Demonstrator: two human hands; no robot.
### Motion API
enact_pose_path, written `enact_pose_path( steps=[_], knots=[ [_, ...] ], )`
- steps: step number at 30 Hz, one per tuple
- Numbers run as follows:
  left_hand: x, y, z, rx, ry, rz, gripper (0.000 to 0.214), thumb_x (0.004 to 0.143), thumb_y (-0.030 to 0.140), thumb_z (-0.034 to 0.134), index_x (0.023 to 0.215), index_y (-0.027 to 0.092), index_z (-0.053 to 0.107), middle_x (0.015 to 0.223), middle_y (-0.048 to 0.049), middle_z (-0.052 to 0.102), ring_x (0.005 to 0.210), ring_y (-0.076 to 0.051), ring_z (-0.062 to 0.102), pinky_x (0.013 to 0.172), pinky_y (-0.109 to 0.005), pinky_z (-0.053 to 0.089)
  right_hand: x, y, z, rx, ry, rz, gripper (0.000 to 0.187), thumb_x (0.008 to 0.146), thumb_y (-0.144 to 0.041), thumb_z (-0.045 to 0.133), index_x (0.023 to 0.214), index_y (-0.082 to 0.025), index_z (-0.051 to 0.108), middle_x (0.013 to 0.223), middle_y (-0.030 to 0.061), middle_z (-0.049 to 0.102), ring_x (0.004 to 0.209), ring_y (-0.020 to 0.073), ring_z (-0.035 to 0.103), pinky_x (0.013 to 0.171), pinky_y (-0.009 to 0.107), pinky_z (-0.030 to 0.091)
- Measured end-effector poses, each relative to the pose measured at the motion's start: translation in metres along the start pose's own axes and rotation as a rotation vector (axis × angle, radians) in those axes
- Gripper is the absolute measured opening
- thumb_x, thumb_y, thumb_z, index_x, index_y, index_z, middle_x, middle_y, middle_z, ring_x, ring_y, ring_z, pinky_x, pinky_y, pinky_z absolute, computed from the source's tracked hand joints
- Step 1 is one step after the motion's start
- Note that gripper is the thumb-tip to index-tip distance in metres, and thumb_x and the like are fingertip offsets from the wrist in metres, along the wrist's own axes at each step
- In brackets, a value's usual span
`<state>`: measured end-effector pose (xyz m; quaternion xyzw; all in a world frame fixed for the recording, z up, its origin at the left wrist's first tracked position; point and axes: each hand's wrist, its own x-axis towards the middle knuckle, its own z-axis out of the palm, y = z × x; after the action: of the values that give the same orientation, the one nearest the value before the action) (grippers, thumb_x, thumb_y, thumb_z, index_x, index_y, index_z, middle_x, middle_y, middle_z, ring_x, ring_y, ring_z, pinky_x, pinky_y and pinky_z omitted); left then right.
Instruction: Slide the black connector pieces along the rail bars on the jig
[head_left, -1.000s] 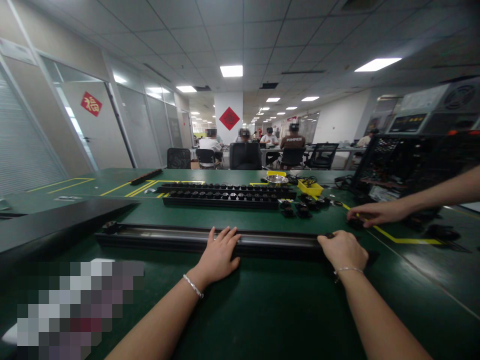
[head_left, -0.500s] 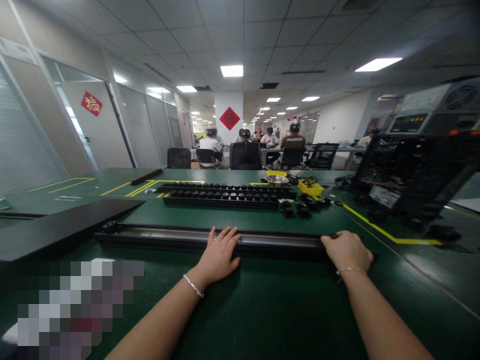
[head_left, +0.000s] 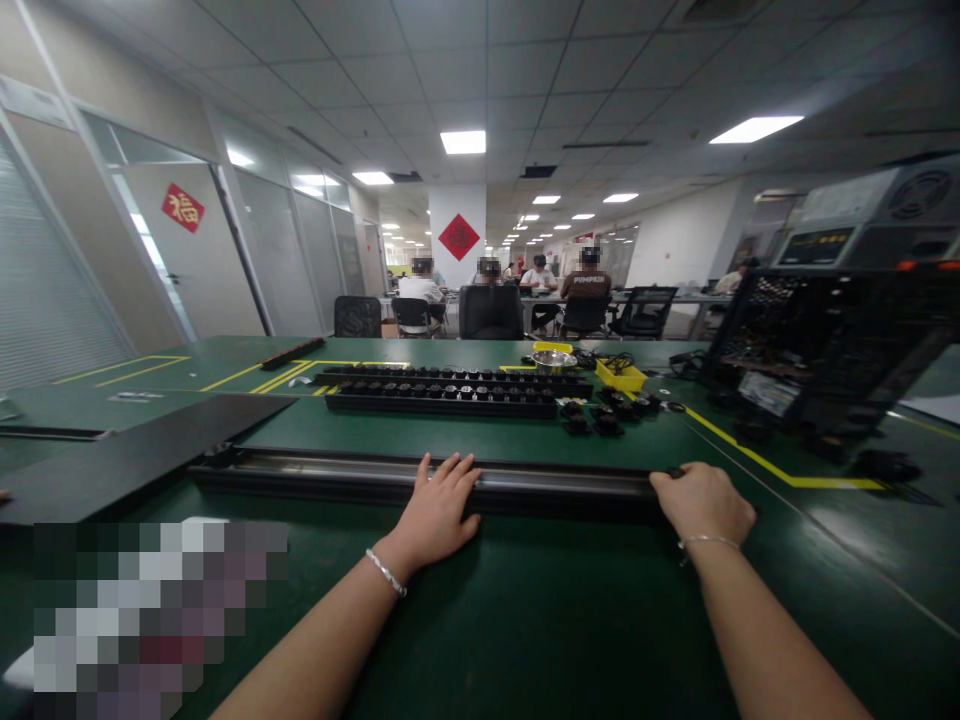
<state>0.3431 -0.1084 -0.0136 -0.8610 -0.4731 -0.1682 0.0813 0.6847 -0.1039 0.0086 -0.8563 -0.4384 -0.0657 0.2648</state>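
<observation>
A long black channel with a shiny metal strip inside (head_left: 330, 466) lies crosswise on the green table in front of me. My left hand (head_left: 441, 505) rests on its middle, open, with the fingers spread over the strip and near edge. At the right end, my right hand (head_left: 706, 500) is closed with its fingers curled. A small black part (head_left: 676, 472) shows at its thumb and forefinger; the fingers hide most of it and the channel's right end. Another dark fitting (head_left: 219, 450) sits at the left end.
Behind lie two black strips of small parts (head_left: 450, 393), loose black parts (head_left: 607, 418), a yellow bin (head_left: 621, 375) and a metal bowl (head_left: 553, 358). An opened computer case (head_left: 795, 350) stands right. A dark panel (head_left: 150, 440) lies left, with another person's fingertips (head_left: 4, 496) beside it.
My right hand has shifted slightly to the right; my left hand stays in place. The dark panel on the left has moved a little, and another person's fingertips now show at the left edge.
</observation>
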Motion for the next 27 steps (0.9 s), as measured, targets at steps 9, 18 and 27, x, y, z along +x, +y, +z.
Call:
enact_pose_path(
  steps=[9, 18, 27],
  knots=[
    [0.0, 0.0, -0.001, 0.005, -0.001, 0.003, 0.055, 0.078, 0.038, 0.051, 0.13, 0.024, 0.039, 0.142, -0.0075, 0.035, 0.132, -0.027, 0.027, 0.107, -0.056, 0.007, 0.004, 0.002, -0.002, -0.051, -0.006, 0.042, 0.044, 0.072, -0.043, 0.042, 0.096, -0.013, 0.064, 0.098, 0.0163, 0.06, 0.089, 0.0304, 0.057, 0.075, 0.044, 0.043],
    [0.0, 0.0, -0.001, 0.007, 0.0, 0.004, 0.056, 0.079, 0.039, 0.05, 0.131, 0.024, 0.038, 0.142, -0.0074, 0.036, 0.132, -0.027, 0.027, 0.107, -0.056, 0.007, 0.007, 0.008, -0.002, -0.045, 0.005, 0.059, 0.042, 0.072, -0.042, 0.043, 0.094, -0.014, 0.064, 0.097, 0.0167, 0.06, 0.087, 0.0314, 0.057, 0.071, 0.044, 0.044],
    [0.0, -0.001, 0.0, -0.005, 0.003, 0.008, 0.055, 0.079, 0.04, 0.049, 0.131, 0.024, 0.038, 0.143, -0.0071, 0.035, 0.132, -0.026, 0.027, 0.107, -0.057, 0.006, 0.011, 0.016, 0.001, -0.024, 0.052, 0.052, 0.044, 0.073, -0.036, 0.044, 0.102, -0.01, 0.063, 0.102, 0.0181, 0.059, 0.092, 0.0305, 0.055, 0.077, 0.04, 0.044]
  ],
)
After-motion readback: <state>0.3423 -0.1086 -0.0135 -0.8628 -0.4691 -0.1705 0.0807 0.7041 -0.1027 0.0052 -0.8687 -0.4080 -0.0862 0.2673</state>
